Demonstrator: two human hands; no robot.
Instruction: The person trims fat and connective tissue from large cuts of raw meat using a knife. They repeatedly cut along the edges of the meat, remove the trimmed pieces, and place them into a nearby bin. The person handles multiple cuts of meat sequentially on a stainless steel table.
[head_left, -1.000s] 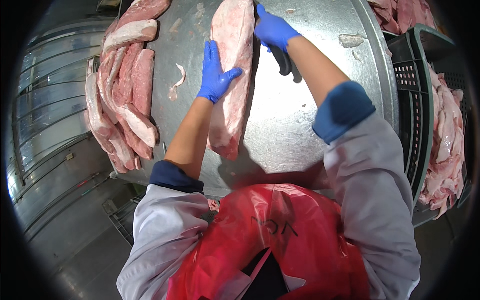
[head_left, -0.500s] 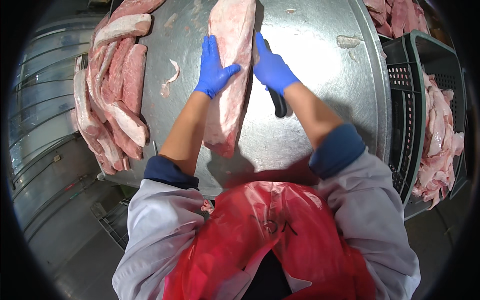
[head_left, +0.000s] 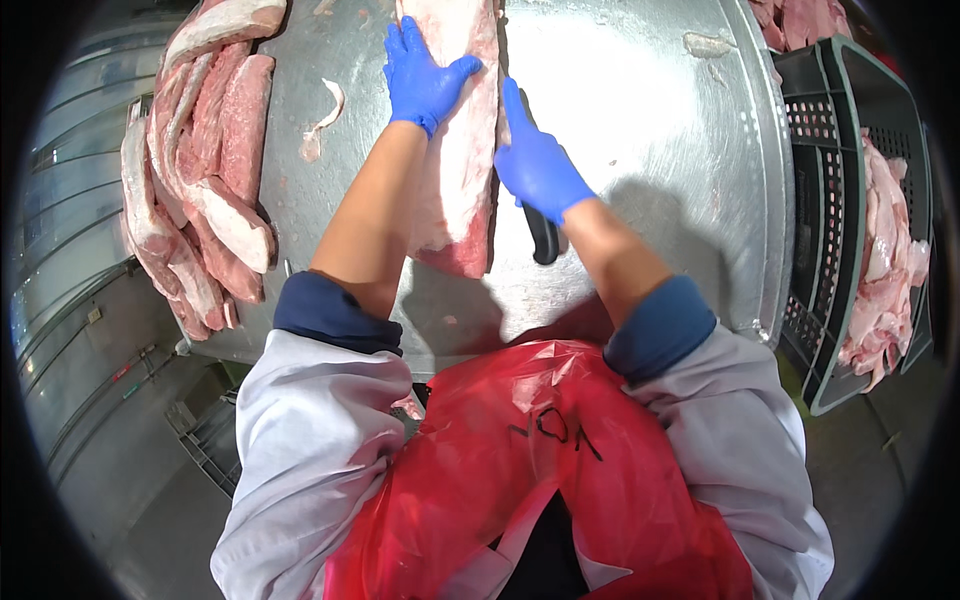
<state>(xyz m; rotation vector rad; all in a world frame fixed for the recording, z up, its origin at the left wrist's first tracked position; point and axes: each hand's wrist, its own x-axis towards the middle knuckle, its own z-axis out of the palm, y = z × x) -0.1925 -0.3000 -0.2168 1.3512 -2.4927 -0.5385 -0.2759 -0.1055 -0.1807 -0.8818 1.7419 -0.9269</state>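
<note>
A long slab of pale, fatty meat (head_left: 455, 205) lies lengthwise away from me on a metal table. My gloved left hand (head_left: 425, 82) rests flat on its upper face, fingers and thumb spread. Beside the slab's right edge, my gloved right hand (head_left: 540, 172) is closed round a knife with a black handle (head_left: 544, 240); the handle's end points back toward me. Its forefinger stretches forward along the knife. Most of the blade is hidden by the hand and the slab's edge, so I cannot tell whether it touches the meat.
Several long meat strips (head_left: 240, 130) are heaped at the table's left edge. A thin trimmed scrap (head_left: 325, 120) lies between heap and slab. To the right, a dark perforated crate (head_left: 835, 200) holds pale trimmings (head_left: 885, 265). More meat (head_left: 800, 22) shows at the far right.
My right hand has drawn the knife toward me along the slab's right side. My left hand has shifted slightly farther up the slab. The whole view has moved a little.
</note>
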